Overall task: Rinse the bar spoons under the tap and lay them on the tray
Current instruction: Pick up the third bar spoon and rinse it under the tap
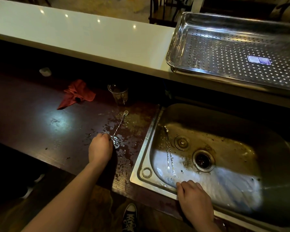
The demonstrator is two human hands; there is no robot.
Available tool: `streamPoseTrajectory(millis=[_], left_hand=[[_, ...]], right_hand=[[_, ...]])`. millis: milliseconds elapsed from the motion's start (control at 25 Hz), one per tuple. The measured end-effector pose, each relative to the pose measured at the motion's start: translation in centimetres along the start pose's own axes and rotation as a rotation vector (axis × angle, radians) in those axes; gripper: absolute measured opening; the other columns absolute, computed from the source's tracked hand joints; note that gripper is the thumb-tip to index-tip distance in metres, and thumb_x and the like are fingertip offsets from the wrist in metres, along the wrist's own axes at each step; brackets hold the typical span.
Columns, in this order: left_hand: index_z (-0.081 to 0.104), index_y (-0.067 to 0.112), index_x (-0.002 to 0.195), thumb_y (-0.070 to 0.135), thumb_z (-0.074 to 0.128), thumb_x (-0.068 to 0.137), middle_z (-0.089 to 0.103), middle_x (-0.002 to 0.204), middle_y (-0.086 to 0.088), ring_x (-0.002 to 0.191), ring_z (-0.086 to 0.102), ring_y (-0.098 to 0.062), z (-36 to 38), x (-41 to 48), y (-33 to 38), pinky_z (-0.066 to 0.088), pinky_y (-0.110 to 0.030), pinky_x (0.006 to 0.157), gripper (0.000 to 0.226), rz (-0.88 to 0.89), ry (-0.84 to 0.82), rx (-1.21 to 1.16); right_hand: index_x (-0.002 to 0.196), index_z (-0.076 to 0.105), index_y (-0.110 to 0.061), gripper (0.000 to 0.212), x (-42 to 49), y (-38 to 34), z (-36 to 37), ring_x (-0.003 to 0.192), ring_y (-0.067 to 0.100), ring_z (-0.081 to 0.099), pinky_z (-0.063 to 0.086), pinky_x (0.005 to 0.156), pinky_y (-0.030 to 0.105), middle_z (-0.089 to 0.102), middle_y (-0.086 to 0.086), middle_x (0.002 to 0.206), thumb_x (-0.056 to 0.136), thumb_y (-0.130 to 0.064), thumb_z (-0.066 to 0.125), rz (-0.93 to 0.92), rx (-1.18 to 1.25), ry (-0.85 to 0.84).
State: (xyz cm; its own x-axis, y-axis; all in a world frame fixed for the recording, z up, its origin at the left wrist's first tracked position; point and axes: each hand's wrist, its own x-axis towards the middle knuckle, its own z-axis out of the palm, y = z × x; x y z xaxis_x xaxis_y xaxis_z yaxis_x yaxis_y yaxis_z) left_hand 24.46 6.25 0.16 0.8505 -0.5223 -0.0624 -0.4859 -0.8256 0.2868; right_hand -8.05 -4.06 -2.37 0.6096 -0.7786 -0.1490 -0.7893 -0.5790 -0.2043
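Observation:
A long twisted bar spoon (119, 125) lies on the wet dark counter, bowl end pointing away from me. My left hand (100, 149) pinches its near end with curled fingers. Two more bar spoons (168, 148) with small fork ends lie side by side in the steel sink (141, 164), left of the drain. My right hand (195, 200) rests on the sink's front rim, fingers bent over the edge, holding nothing. The perforated steel tray (176, 42) sits on the white upper counter at the back right. No tap is in view.
A clear glass (118, 94) stands on the dark counter behind the spoon, with a red cloth (76, 93) to its left. Puddles and specks cover the counter near the sink. A small white object (45, 72) sits far left. The drain (203, 160) is open.

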Motion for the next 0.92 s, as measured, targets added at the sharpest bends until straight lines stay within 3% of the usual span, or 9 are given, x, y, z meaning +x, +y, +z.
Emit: streamPoseTrajectory(millis=[200,480,720,920], left_hand=[[0.061,0.002,0.072,0.014,0.06,0.079,0.057,0.076,-0.013,0.063,0.05,-0.028,-0.2,0.5,0.1,0.039,-0.036,0.055,0.014,0.009,-0.031,0.035],[0.059,0.005,0.073,0.02,0.063,0.081,0.055,0.077,-0.011,0.065,0.052,-0.029,-0.5,0.3,-0.1,0.042,-0.038,0.057,0.018,0.048,-0.033,0.049],[0.069,0.01,0.075,0.016,0.072,0.075,0.066,0.072,-0.004,0.065,0.059,-0.019,-1.0,-0.6,0.4,0.045,-0.031,0.061,0.007,-0.012,0.034,-0.274],[0.071,0.019,0.078,0.017,0.073,0.074,0.063,0.067,0.008,0.062,0.056,-0.006,-1.1,-2.7,2.4,0.039,-0.025,0.057,0.005,0.018,0.024,-0.38]], right_hand=[[0.07,0.069,-0.02,0.021,0.0,-0.1,0.0,0.075,0.026,0.064,0.05,0.059,0.037,0.064,0.001,0.071,0.088,-0.031,0.07,-0.003,-0.031,0.02],[0.067,0.067,-0.021,0.019,0.0,0.0,0.2,0.069,0.023,0.062,0.048,0.051,0.036,0.062,-0.001,0.067,0.082,-0.028,0.076,-0.022,-0.031,0.065],[0.066,0.067,-0.022,0.018,-0.1,0.2,0.4,0.065,0.022,0.06,0.045,0.048,0.032,0.06,-0.002,0.065,0.082,-0.027,0.076,-0.04,0.007,0.094],[0.063,0.066,-0.021,0.029,-0.2,0.3,0.2,0.062,0.022,0.059,0.044,0.045,0.032,0.059,-0.002,0.062,0.086,-0.034,0.054,-0.07,0.011,0.142]])
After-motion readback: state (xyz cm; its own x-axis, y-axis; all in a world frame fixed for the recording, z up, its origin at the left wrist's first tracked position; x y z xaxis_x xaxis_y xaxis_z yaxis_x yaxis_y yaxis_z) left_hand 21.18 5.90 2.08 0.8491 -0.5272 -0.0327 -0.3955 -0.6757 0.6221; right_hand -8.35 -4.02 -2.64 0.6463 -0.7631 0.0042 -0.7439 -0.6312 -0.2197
